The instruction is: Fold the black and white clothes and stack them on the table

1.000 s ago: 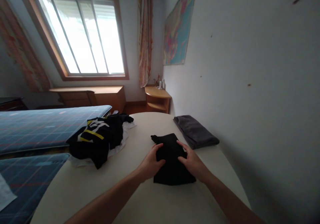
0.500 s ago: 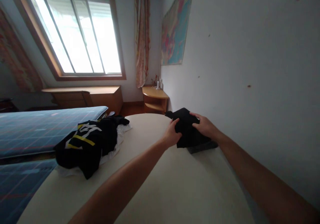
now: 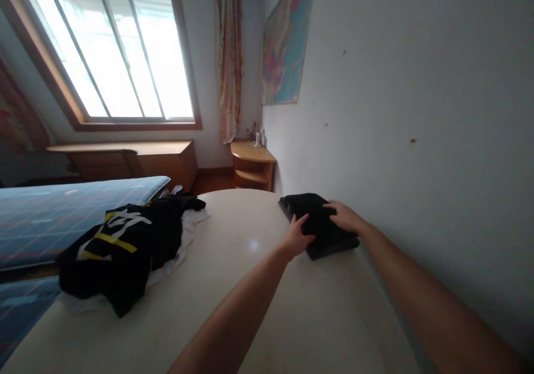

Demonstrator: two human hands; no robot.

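A folded black garment (image 3: 308,204) lies flat on top of a dark grey folded cloth (image 3: 334,250) on the pale table (image 3: 250,285), close to the wall. My left hand (image 3: 297,237) rests on the near left side of the black garment, its thumb and fingers spread apart. On the right side, my right hand (image 3: 342,218) touches the top of the same garment with fingers stretched out. At the table's left lies a rumpled black shirt (image 3: 162,240) with yellow and white print, over some white cloth (image 3: 187,232).
Blue plaid mattresses (image 3: 62,207) sit beyond the table's left edge. The white wall (image 3: 417,196) runs close along the right. A wooden corner shelf (image 3: 252,152) and a low wooden desk (image 3: 167,148) stand at the back under the window (image 3: 112,51).
The black garment, raised and bunched between my hands before, now lies flat on the grey cloth. Both hands have come lower onto it. The view has shifted a little to the right.
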